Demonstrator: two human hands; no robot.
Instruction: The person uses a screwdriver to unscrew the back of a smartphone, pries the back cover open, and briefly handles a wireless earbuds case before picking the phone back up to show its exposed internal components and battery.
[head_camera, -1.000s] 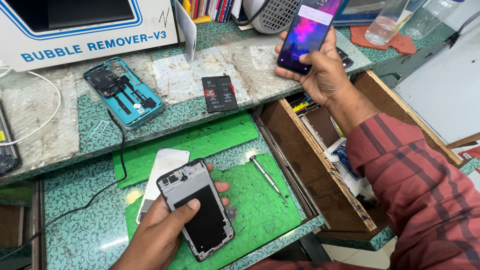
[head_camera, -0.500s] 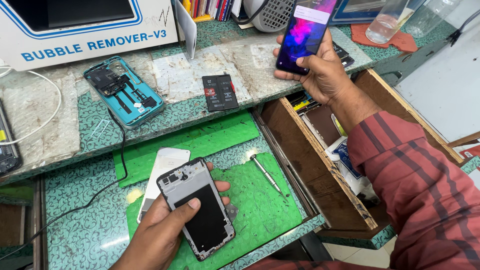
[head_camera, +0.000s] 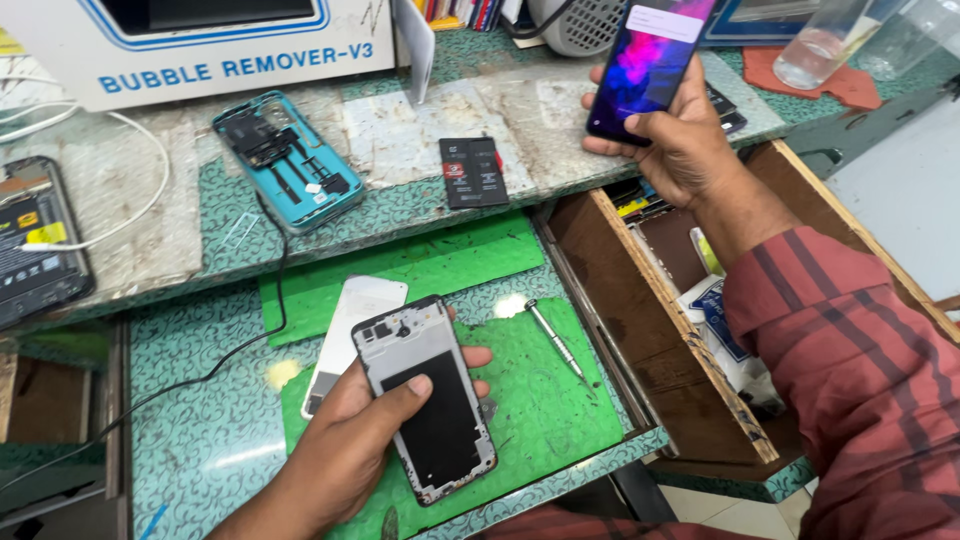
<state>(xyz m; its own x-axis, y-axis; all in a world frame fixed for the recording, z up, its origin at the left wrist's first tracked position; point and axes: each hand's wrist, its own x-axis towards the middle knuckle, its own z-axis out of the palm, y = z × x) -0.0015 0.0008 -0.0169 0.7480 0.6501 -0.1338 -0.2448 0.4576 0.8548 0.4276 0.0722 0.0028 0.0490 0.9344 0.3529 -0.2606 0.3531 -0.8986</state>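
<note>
At lower centre the left hand (head_camera: 345, 455) grips a phone frame (head_camera: 428, 400) over the green mat (head_camera: 550, 400), a white back cover (head_camera: 345, 335) under it and a screwdriver (head_camera: 555, 340) just beside. Upper right, the right hand (head_camera: 680, 140) clasps a lit phone (head_camera: 650, 60) above the open drawer (head_camera: 660, 330). A teal phone shell (head_camera: 285, 160) and a black battery (head_camera: 473, 171) lie on the tabletop (head_camera: 400, 120).

Landmark: the green mat (head_camera: 560, 420). Its right half lies bare except for a screwdriver (head_camera: 556, 342) slanting across it; a hand could come down on either side of that tool. Its left half is taken up by the left hand (head_camera: 365, 440) with a phone frame (head_camera: 428, 398) and a white cover (head_camera: 350, 335). Right of the mat an open drawer (head_camera: 640, 330) blocks the way with its raised wooden wall. Behind the mat a shelf edge rises, carrying a battery (head_camera: 473, 171) and a teal phone (head_camera: 286, 158). Left of the mat, a black cable (head_camera: 215, 372) crosses the patterned top.
</note>
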